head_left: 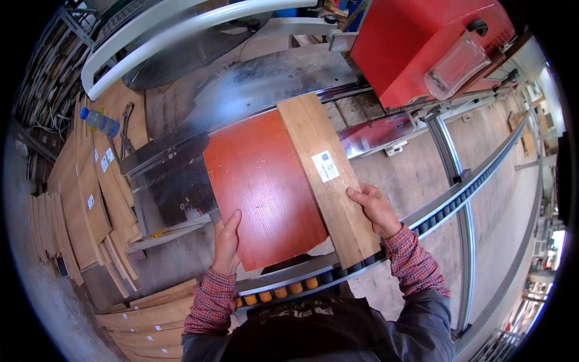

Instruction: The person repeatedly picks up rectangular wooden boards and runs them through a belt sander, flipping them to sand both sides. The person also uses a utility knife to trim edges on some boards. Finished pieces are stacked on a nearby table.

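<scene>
A reddish-orange wooden board (259, 187) lies across the machine table in front of me, one lower corner rounded. My left hand (227, 244) grips its left edge, thumb on top and the other fingers mostly hidden. Along the right side of the red board runs a narrower brown wood-grain board (335, 211) with a white label (325, 166). On that board's right edge my right hand (376, 209) is closed, thumb on the upper face and fingertips out of sight beneath. The near ends of both boards reach over a roller rail (280, 292) with orange and black rollers.
A red machine housing (416, 48) with a clear guard (457, 65) stands far right. A white curved tube (199, 30) arches at far left. Wooden planks (90, 181), a bottle (100, 122) and a metal hand tool (126, 131) lie left. A long rail (470, 181) extends right.
</scene>
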{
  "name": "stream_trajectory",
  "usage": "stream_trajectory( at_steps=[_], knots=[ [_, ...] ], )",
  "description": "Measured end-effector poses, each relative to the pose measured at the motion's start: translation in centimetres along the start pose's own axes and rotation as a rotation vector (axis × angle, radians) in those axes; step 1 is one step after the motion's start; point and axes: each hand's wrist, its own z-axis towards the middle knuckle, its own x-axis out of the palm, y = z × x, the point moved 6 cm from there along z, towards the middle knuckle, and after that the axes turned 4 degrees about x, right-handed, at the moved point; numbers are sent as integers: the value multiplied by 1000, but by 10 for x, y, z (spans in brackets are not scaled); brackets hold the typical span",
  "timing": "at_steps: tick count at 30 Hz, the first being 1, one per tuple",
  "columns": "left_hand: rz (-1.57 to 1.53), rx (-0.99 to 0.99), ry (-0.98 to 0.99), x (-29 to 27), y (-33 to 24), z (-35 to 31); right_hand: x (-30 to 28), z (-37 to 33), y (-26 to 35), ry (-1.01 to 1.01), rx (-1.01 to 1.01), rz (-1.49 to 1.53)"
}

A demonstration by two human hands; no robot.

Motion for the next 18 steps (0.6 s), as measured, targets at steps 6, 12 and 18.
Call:
stream_trajectory(
  at_steps=[6, 12, 18],
  knots=[
    [10, 9, -31, 0, -2, 3, 1, -1, 2, 36, 40, 31],
    [63, 9, -111, 4, -3, -1, -6, 0, 3, 40, 36, 6],
    [66, -9, -93, 34, 5, 2, -31, -2, 16, 17, 50, 14]
  ],
)
